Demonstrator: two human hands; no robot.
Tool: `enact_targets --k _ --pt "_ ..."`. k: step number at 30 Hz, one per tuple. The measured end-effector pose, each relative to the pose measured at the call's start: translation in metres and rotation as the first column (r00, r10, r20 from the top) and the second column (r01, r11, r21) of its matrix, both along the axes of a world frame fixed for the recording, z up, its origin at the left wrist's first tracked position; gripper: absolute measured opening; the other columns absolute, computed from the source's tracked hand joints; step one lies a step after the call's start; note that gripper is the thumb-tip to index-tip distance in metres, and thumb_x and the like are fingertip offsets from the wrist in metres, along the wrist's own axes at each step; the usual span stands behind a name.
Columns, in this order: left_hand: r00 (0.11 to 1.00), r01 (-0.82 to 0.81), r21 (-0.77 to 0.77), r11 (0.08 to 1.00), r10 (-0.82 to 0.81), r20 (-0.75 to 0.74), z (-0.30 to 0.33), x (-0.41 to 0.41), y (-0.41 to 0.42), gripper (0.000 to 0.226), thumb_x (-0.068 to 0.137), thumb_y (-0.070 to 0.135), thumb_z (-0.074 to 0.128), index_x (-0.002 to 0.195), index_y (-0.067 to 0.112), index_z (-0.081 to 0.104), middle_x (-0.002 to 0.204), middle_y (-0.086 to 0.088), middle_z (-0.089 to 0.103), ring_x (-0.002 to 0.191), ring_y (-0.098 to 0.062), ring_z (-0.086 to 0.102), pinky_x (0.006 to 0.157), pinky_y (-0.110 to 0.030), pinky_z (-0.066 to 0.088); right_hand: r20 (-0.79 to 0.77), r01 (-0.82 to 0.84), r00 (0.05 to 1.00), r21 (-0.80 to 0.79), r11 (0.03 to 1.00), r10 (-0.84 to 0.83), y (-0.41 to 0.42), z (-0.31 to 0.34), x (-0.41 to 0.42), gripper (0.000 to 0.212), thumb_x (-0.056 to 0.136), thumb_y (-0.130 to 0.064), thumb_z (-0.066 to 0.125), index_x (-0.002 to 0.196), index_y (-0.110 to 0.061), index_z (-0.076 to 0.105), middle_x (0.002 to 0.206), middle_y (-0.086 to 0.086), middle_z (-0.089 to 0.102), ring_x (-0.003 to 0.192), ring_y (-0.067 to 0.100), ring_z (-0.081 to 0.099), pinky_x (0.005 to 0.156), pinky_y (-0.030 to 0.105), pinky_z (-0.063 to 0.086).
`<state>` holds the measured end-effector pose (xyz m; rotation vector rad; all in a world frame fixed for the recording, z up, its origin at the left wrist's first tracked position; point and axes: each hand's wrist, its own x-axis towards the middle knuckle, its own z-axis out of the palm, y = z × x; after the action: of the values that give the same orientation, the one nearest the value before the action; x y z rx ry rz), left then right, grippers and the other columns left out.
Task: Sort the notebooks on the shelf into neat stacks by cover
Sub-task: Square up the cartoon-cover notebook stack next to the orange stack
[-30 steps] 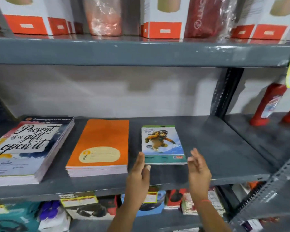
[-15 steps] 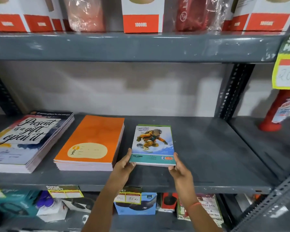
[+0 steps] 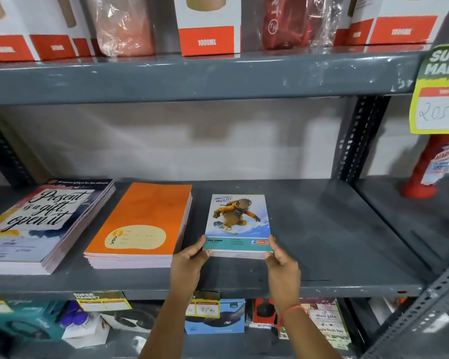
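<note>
Three notebook stacks lie on the grey middle shelf (image 3: 335,244). At the left is a stack with a "Present is a gift, open it" cover (image 3: 42,224). Beside it sits an orange-covered stack (image 3: 143,224). Right of that is a small stack with a snowboarder cover (image 3: 237,221). My left hand (image 3: 189,263) grips its near left corner, thumb on the cover. My right hand (image 3: 281,265) grips its near right corner. The near edge of this stack looks slightly lifted off the shelf.
The upper shelf (image 3: 192,79) holds white-and-red boxes and plastic-wrapped red items. A perforated upright (image 3: 353,141) stands at the right, with a red bottle (image 3: 433,167) and a yellow price tag (image 3: 438,94) beyond it. The lower shelf holds boxed goods and price labels.
Both hands went from open beside the snowboarder stack to gripping its near corners. The camera view has shifted slightly closer.
</note>
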<state>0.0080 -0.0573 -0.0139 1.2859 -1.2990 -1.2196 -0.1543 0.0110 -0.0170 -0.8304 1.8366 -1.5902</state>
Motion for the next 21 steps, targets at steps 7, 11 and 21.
enact_targets --k 7,11,21 --pt "0.999 -0.030 -0.006 1.000 0.030 0.024 -0.0020 -0.0023 -0.0013 0.041 0.082 0.005 0.062 0.123 0.011 0.057 0.106 0.003 0.063 0.086 -0.001 0.055 0.058 0.003 0.045 0.008 0.033 0.999 0.001 0.999 -0.033 -0.0031 -0.0034 -0.0020 0.037 0.090 -0.008 0.052 0.123 -0.025 0.059 0.093 -0.006 0.064 0.065 0.003 0.053 0.052 0.009 0.048" --pt "0.998 -0.063 -0.004 0.998 0.063 0.026 -0.0030 -0.0036 -0.0012 0.037 0.084 0.006 0.061 0.121 0.012 0.059 0.100 0.004 0.064 0.072 -0.002 0.052 0.048 0.001 0.043 0.033 0.060 0.998 0.002 0.998 -0.060 -0.0046 -0.0029 -0.0022 0.036 0.090 -0.008 0.053 0.120 -0.024 0.061 0.091 -0.008 0.062 0.065 -0.002 0.052 0.052 0.003 0.044" --pt "0.989 -0.117 -0.035 0.993 0.119 0.086 -0.0075 -0.0068 -0.0037 0.035 0.086 0.007 0.057 0.120 0.012 0.060 0.113 -0.005 0.064 0.081 -0.005 0.053 0.056 -0.002 0.047 -0.013 0.090 0.996 0.000 0.996 -0.090 -0.0056 -0.0037 -0.0001 0.034 0.088 -0.010 0.056 0.119 -0.023 0.063 0.108 0.005 0.070 0.069 0.003 0.057 0.059 0.008 0.047"
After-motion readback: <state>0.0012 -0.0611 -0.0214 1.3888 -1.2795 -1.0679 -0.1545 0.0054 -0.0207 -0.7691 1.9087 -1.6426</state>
